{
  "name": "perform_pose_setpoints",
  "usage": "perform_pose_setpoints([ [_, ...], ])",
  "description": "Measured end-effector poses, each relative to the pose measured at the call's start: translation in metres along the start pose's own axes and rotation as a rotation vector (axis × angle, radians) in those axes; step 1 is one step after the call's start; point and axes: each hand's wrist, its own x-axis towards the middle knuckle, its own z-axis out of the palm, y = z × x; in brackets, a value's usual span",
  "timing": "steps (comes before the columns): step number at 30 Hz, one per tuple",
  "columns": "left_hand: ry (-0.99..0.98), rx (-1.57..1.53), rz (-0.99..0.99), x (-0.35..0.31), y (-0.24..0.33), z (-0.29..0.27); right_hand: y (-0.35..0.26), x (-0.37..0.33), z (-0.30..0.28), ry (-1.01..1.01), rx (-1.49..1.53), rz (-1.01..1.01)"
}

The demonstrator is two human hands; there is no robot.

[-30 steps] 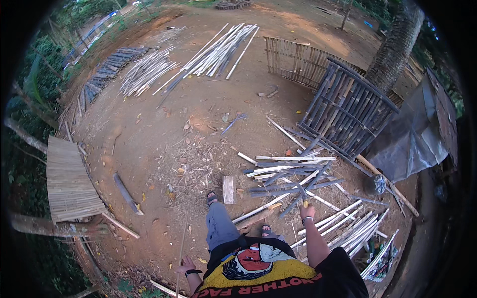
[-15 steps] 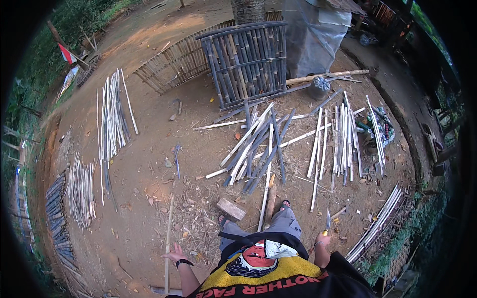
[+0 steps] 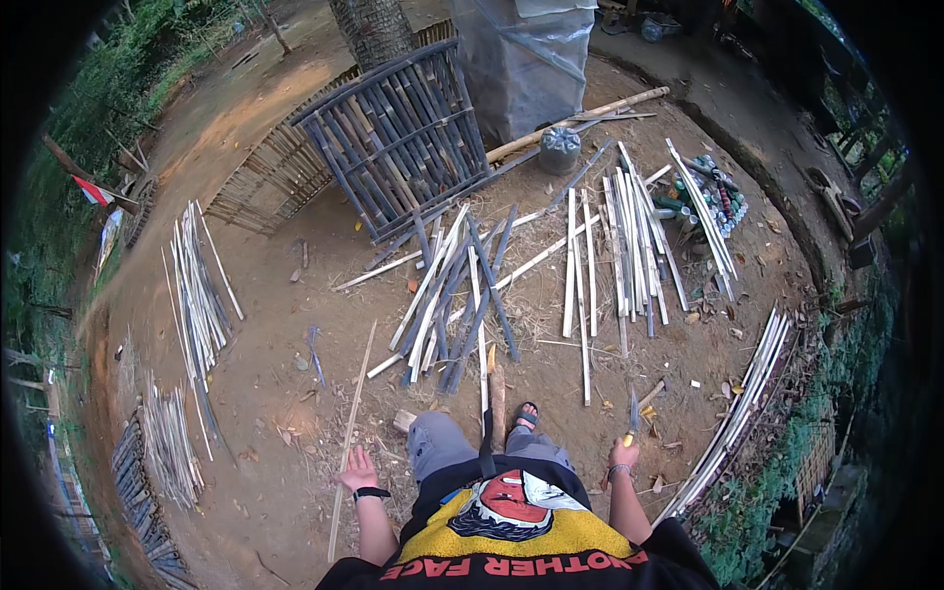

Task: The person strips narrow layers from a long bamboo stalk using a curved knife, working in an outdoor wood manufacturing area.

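A long pale bamboo strip [image 3: 356, 398] runs upright through the picture on my left. My left hand [image 3: 356, 472] has it at the thumb side, with the other fingers spread. In my right hand [image 3: 623, 454] is a knife [image 3: 633, 418] with a yellow handle, its blade pointing away from me. A short wooden block [image 3: 404, 421] lies by my left leg, partly hidden. Near my feet, a pale strip [image 3: 483, 374] and a thicker brown piece of wood [image 3: 498, 403] lie side by side.
Crossed bamboo strips [image 3: 452, 295] lie ahead, with more strips [image 3: 634, 246] and bottles [image 3: 703, 202] to the right. A dark bamboo panel [image 3: 398, 143] leans at a tree trunk [image 3: 372, 34]. Bundles [image 3: 202, 305] lie left; long strips [image 3: 733, 423] line the right edge.
My left hand has moved forward, carrying the bamboo strip with it. The view has shifted, and my left leg now covers most of the wooden block. The knife stays in my right hand.
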Motion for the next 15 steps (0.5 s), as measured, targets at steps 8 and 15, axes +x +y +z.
perform_pose_setpoints([
  [8, -0.325, 0.33, -0.164, -0.024, -0.032, 0.08, 0.011, 0.013, 0.018, 0.213, -0.022, -0.218],
  [15, -0.471, 0.674, -0.189, 0.0, -0.069, 0.164, 0.066, -0.081, -0.014, -0.055, 0.195, 0.258],
])
